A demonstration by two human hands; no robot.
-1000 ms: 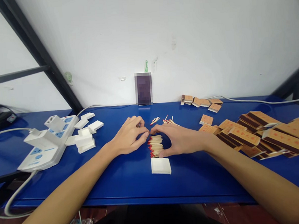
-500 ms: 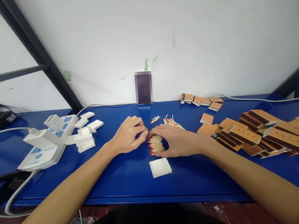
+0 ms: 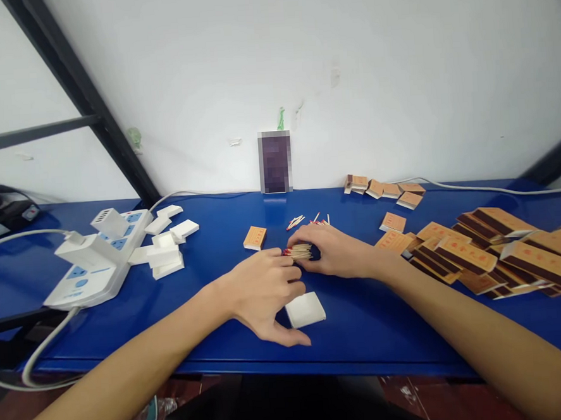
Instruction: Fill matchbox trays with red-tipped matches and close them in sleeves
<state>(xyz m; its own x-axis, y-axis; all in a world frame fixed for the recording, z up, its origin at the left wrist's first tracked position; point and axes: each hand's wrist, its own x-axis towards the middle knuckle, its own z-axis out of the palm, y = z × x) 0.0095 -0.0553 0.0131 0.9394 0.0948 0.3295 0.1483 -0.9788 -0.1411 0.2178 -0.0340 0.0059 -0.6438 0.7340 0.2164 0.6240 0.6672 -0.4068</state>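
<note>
My right hand (image 3: 333, 251) is closed around a bundle of red-tipped matches (image 3: 298, 252), held just above the blue table (image 3: 231, 340). My left hand (image 3: 265, 294) hovers nearer the front edge, fingers spread and curved, its thumb reaching down beside a white inner matchbox tray (image 3: 305, 310). It holds nothing. A single orange matchbox sleeve (image 3: 255, 237) lies just beyond my left hand. A few loose matches (image 3: 294, 222) lie behind my right hand.
A white power strip (image 3: 93, 259) with plugs and several white trays (image 3: 166, 245) lie on the left. Stacked orange matchbox sleeves (image 3: 496, 247) fill the right side, with more (image 3: 384, 190) by the wall. A blurred dark object (image 3: 275, 161) leans on the wall. Cables run along both sides.
My right hand has gathered the matches off the table and closed on them. My left hand left the pile and moved toward the white tray, uncovering an orange sleeve.
</note>
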